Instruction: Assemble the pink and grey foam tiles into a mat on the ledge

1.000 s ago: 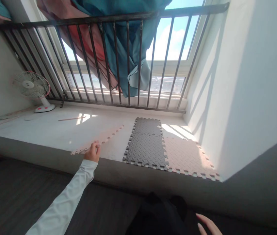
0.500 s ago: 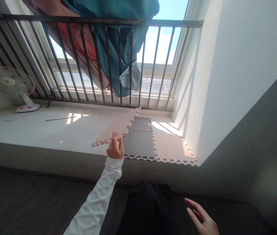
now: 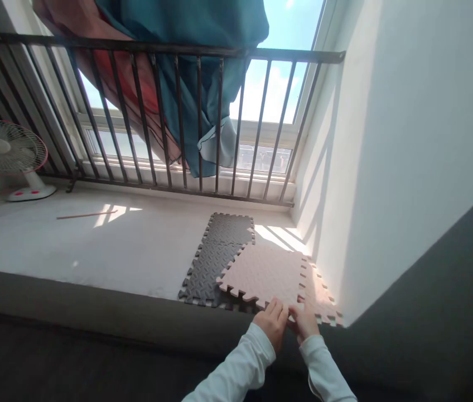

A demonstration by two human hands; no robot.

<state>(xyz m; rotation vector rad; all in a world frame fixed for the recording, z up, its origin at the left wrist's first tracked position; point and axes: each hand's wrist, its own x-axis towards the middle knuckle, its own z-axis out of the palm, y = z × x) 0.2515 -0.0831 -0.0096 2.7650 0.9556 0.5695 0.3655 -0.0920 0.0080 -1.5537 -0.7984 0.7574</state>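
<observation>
A pink interlocking foam mat tile is tilted in front of me, over part of the grey foam tiles and part of another pink foam tile. My left hand is closed on its near edge, fingers on top. Right beside it, my right hand pinches the same edge near the corner; its thumb is partly hidden. Two grey tiles lie joined on the ledge, one behind the other. The pink tile underneath lies by the right wall, mostly covered.
The white ledge drops off at its front edge. Behind it runs a dark metal railing, with a teal and pink curtain at the window. A fan and a thin stick are at the left. A white wall bounds the right.
My left hand has carried the pink tile rightward, from left of the grey tiles to above them and the other pink tile. My right hand has risen and taken its near edge.
</observation>
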